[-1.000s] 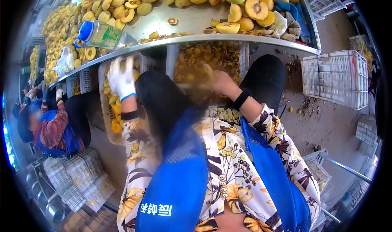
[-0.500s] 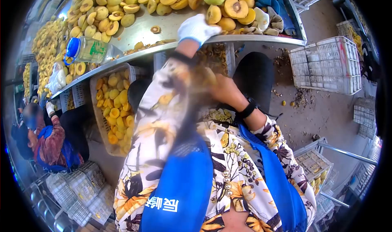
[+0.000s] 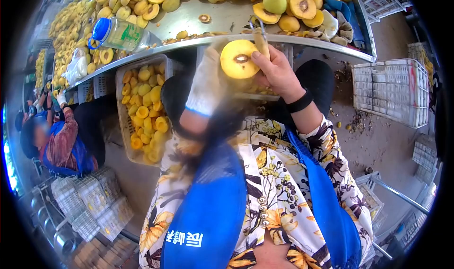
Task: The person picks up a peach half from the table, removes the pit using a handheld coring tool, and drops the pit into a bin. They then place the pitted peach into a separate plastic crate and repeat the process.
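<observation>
My left hand [image 3: 206,79], in a white glove with a blue cuff edge, is closed on a halved yellow peach [image 3: 235,65]; motion blurs its fingers. The cut face looks up, with the brown pit hollow in its middle. My bare right hand [image 3: 280,74] grips a pitting tool [image 3: 260,40] with a pale handle and a metal loop at its far end. Its thumb rests at the peach's right edge. Both hands are together in front of the metal table's rim [image 3: 208,41], above a partly hidden crate beneath.
Peach halves [image 3: 142,6] cover much of the table. A blue-capped bottle [image 3: 124,35] lies there, left of a blue cloth [image 3: 347,18]. A crate of peach halves [image 3: 146,108] stands below left, a white crate [image 3: 390,91] at right. Another person [image 3: 71,136] sits at left.
My gloved left hand has come back from the peaches at the table edge toward my right hand, now with a peach half. My right hand has risen, and the pitting tool shows clearly.
</observation>
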Demonstrator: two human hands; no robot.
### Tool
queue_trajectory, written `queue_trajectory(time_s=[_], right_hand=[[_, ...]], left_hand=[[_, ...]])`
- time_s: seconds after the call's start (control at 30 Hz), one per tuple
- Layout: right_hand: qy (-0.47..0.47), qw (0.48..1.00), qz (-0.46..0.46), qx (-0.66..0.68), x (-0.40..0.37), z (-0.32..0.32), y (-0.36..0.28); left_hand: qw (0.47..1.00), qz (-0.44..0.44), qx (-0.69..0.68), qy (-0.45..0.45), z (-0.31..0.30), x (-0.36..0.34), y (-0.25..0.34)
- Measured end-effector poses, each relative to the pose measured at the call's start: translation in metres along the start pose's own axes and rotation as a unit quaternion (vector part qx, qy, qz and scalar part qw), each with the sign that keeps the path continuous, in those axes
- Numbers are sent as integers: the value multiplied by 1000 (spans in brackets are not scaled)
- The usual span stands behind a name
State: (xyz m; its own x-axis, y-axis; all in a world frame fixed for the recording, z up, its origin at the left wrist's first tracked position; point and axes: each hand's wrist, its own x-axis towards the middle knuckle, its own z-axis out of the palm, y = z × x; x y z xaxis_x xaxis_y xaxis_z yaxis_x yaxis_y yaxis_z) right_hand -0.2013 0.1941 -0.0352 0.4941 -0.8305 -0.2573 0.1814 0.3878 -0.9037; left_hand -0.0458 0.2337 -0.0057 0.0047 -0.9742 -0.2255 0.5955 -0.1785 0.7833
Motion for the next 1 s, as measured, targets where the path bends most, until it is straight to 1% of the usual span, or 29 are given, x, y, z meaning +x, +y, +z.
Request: queue_trajectory(time_s=[0.03,0.07,0.1,0.13,0.17,0.2,0.23,0.27,0.37,0.4,0.5,0.53,0.63,0.73,0.83,0.87,0.93,0.97,1.0], right_hand=[[4,992,-43,-120,2,4,0],[7,967,-87,-238,6,8,-1],[11,927,-130,-352,10,12,-3],[57,884,-159,-436,12,15,-5],[78,875,-142,-456,10,17,-6],[99,865,-128,-476,9,18,-8],[119,853,-112,-495,7,21,-11],[107,863,-85,-487,-2,25,-15],[73,856,-56,-509,-19,32,-1],[70,854,-62,-511,-21,32,7],[72,861,-38,-502,-25,36,15],[73,862,-49,-498,-27,37,17],[83,863,-47,-495,-31,40,17],[85,878,-22,-470,-36,50,14],[64,894,-33,-442,-40,52,12],[60,891,-24,-449,-40,53,13],[52,886,-6,-461,-39,54,16],[47,883,-13,-468,-39,54,17],[42,879,-20,-474,-38,54,17]], left_hand=[[997,-28,75,-1,-18,1,-6],[987,-55,150,-6,-36,2,-11],[994,-108,-4,8,-31,2,-8],[974,-155,-158,39,-27,1,-5],[991,-79,-88,65,-36,6,-16],[996,0,-17,88,-35,10,-17],[993,-22,-75,84,-37,8,-14],[987,-43,-133,82,-39,5,-9],[980,-64,-188,20,-42,3,-8],[982,-58,-176,32,-40,4,-10],[987,-41,-138,71,-40,9,-21],[989,-19,-126,76,-45,13,-30],[990,-10,-131,55,-49,16,-37],[985,56,-127,99,-36,15,-41],[983,91,-63,143,-29,12,-45],[982,88,-63,154,-32,14,-47],[989,59,-81,106,-45,18,-49],[992,44,-90,82,-52,19,-49],[988,22,-145,46,-56,21,-47]])
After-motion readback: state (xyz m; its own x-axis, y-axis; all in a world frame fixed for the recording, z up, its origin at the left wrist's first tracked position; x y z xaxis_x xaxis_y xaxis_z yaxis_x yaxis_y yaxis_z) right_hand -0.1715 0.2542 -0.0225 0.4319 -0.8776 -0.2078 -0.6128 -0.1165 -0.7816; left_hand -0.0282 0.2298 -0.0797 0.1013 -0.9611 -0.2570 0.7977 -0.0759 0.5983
